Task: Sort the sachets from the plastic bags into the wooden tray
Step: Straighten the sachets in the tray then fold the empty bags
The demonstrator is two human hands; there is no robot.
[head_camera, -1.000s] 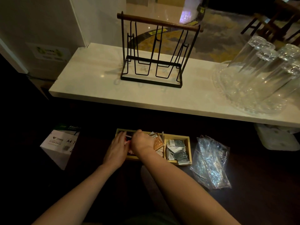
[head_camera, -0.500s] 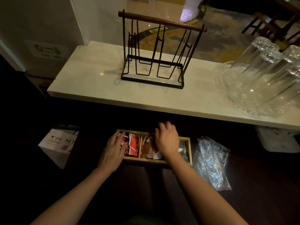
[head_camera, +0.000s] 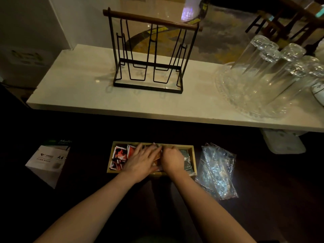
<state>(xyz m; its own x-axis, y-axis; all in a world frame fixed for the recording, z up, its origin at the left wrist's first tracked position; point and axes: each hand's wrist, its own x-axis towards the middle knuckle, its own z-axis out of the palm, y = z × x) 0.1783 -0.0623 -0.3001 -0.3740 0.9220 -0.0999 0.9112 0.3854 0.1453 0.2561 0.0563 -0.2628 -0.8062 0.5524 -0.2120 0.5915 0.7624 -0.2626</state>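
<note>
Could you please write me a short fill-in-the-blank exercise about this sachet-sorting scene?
1. Both hands, left hand and right hand, rest over the ____ compartment of the wooden tray.
2. The red sachets lie in the tray's ____ compartment.
3. The plastic bags lie to the ____ of the tray.
4. The paper box is marked ____.

Answers: middle; left; right; A4

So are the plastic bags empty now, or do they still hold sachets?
Apparently empty: the plastic bags lie flat and crumpled right of the tray, with no sachet visible through the clear film. Glare and darkness prevent certainty.
</note>
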